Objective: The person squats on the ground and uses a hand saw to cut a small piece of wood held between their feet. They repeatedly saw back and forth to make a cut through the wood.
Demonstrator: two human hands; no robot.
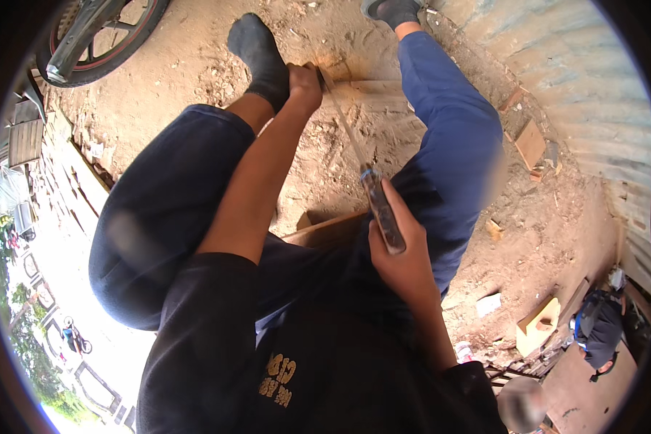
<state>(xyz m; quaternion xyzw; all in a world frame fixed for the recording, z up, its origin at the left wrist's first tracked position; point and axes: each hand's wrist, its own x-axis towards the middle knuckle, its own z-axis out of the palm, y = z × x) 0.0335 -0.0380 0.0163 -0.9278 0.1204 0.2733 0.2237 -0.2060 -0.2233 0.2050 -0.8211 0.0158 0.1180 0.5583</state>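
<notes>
My right hand (405,253) is wrapped round the dark, blue-banded handle of a long thin-bladed tool (349,135). Its narrow blade slants forward and left, seen almost edge-on, so its exact kind is unclear. At the blade's far end, my left hand (306,88) is closed beside my dark-socked left foot (259,59). A small dark piece shows at its fingers; whether it belongs to the tool I cannot tell. Beneath the blade, a pale, flat, board-like strip (376,88) lies on the dirt between my legs.
A wooden edge (329,229) shows between my thighs. Ahead on the left stands a motorcycle wheel (108,58); corrugated metal sheeting (557,72) lines the right. Wood scraps (530,145), a yellowish block (537,327) and a dark bag (599,329) lie at the right.
</notes>
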